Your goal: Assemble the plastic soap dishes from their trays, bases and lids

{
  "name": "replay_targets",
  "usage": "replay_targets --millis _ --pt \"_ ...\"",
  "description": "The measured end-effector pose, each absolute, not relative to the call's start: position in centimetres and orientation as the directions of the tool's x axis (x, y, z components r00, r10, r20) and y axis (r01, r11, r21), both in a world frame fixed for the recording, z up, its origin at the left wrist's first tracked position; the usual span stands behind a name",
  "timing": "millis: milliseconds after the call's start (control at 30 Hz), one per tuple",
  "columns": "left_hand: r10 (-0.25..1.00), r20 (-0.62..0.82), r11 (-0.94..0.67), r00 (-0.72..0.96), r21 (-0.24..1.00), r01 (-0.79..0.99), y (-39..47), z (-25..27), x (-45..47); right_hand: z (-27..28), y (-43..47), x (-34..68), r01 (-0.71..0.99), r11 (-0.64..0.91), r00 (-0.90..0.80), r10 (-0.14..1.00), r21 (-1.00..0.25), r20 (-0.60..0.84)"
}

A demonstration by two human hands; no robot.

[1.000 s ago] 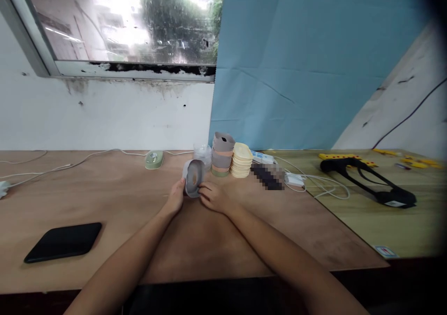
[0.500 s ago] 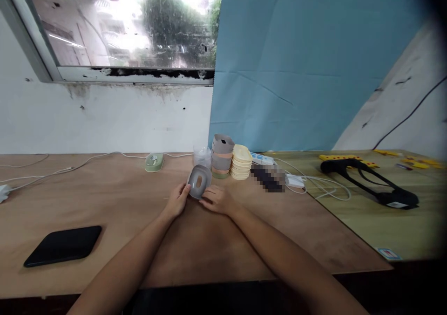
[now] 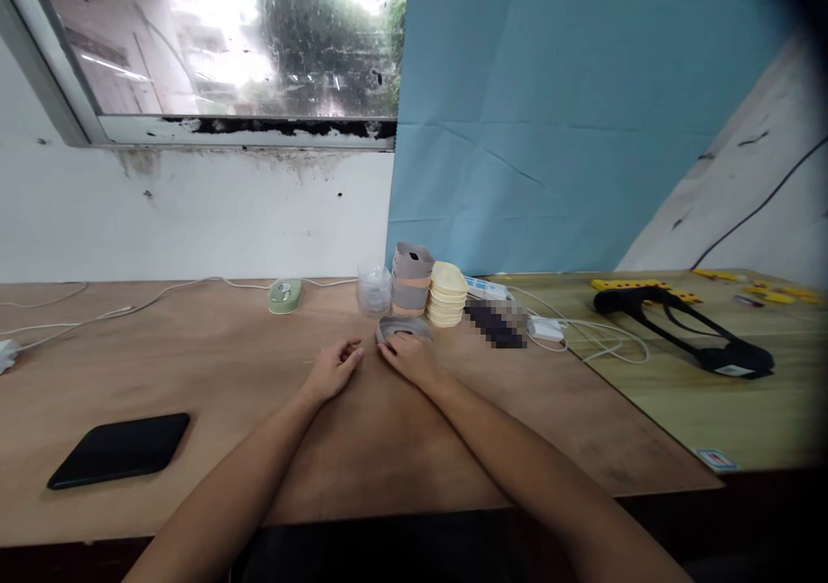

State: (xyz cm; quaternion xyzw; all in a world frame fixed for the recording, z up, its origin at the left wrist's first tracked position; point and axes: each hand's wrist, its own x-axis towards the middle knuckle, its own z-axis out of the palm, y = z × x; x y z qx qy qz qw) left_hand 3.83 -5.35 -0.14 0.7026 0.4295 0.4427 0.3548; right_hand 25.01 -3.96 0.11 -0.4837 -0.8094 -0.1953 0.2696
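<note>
Container (image 3: pixel 386 329), grey and low in profile, is sitting on the brown tabletop (image 3: pixel 388 462) with its open side facing up, in front of the grey stack (image 3: pixel 412 271). Your right hand (image 3: pixel 415 359) is lying over the near rim of this container and touching it — the hand is hiding part of the contact, so you cannot tell whether the fingers are gripping or merely resting. Your left hand (image 3: pixel 335 371) is resting to the left of the container, near it but apart; its fingers are curling loosely, the thumb is leaving a narrow gap, and the grasp is standing empty. Behind the container, clear cups (image 3: pixel 373 291) are standing to the left of the grey stack, and a yellow stack (image 3: pixel 446 297) is standing to its right. Farther left, a green case (image 3: pixel 285 297) is sitting near the wall beside a white cable (image 3: pixel 194 282). To the right of the yellow stack, a power strip (image 3: pixel 486 290) is lying at the rear — in front of it, a blurred-out dark object is occupying the tabletop, and a white adapter (image 3: pixel 545 329) is lying just beyond. A flat black device (image 3: pixel 121 450) is lying at the left front, well apart from your left hand.
</note>
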Motion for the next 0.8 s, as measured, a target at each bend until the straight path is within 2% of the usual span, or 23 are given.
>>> replay_targets --millis 200,300,467,633,800 --pt "0.912 0.325 -0.39 0.251 0.877 0.282 -5.7 0.4 4.0 0.7 -4.2 25.0 0.945 0.324 -0.296 0.795 0.042 0.529" --pt "0.915 0.322 -0.382 0.243 0.885 0.266 -5.8 0.6 3.9 0.8 -4.2 25.0 0.955 0.297 -0.249 0.82 -0.013 0.516" --pt "0.928 0.313 -0.36 0.204 0.895 0.264 -5.7 0.9 3.7 0.8 -4.2 25.1 0.923 0.372 -0.249 0.773 -0.099 0.583" --pt "0.926 0.308 -0.363 0.218 0.886 0.288 -5.7 1.1 3.6 0.7 -4.3 25.2 0.892 0.447 -0.322 0.737 -0.071 0.594" --pt "0.932 0.295 -0.344 0.212 0.904 0.254 -5.9 1.1 3.7 0.7 -4.3 25.2 0.877 0.476 -0.371 0.755 -0.062 0.541"
